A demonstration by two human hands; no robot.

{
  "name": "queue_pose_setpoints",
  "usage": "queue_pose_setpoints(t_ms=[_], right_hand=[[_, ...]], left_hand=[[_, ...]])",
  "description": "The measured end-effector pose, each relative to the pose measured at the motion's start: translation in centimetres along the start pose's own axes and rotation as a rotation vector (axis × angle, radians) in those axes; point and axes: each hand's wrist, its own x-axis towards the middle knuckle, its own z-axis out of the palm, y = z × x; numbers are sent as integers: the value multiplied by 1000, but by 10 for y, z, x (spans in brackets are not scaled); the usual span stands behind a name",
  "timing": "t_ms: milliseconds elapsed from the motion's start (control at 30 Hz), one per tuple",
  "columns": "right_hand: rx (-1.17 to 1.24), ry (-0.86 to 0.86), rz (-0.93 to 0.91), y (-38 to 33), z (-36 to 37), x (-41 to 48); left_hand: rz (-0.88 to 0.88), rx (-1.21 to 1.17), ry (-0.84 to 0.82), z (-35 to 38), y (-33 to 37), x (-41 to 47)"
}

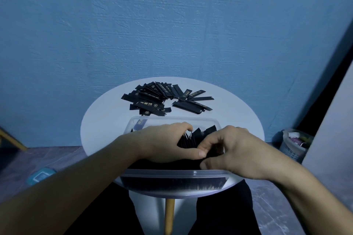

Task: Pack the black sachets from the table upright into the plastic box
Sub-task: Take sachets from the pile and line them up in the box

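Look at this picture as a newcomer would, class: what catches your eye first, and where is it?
Both hands meet in the clear plastic box at the near edge of the round white table: the left hand and right hand grip the upright sachets packed inside. Behind the box, a fanned heap of loose sachets lies on the table, before a blue wall.

The clear rectangular plastic box (172,174) has smooth, slightly cloudy walls with a soft sheen along the rim. The slim black sachets (150,101) look like thin film, faintly glossy, with gold print; those packed in the box show crimped, saw-toothed top edges. The round white table top (99,120) is smooth and matt, on a plain wooden leg (169,215). The blue wall (172,25) is rough, textured and matt. The grey basket (292,150) is latticed plastic
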Motion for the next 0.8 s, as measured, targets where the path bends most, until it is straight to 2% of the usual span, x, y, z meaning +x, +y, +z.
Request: queue_pose_setpoints(t_ms=[333,400,467,633,733,800], right_hand=[[38,-81,-49,5,-10,2],[27,-39,-70,8,-9,2],[11,74,-84,14,-5,4],[-385,316,-154,16,0,5],[-622,252,-50,5,-2,5],[-688,230,-10,-2,0,6]], left_hand=[[-87,-83,31,4,12,8],[-99,-89,51,6,13,9],[-99,-91,63,7,14,9],[-97,-97,68,7,12,10],[-105,-100,78,7,12,10],[-107,-102,83,7,12,11]])
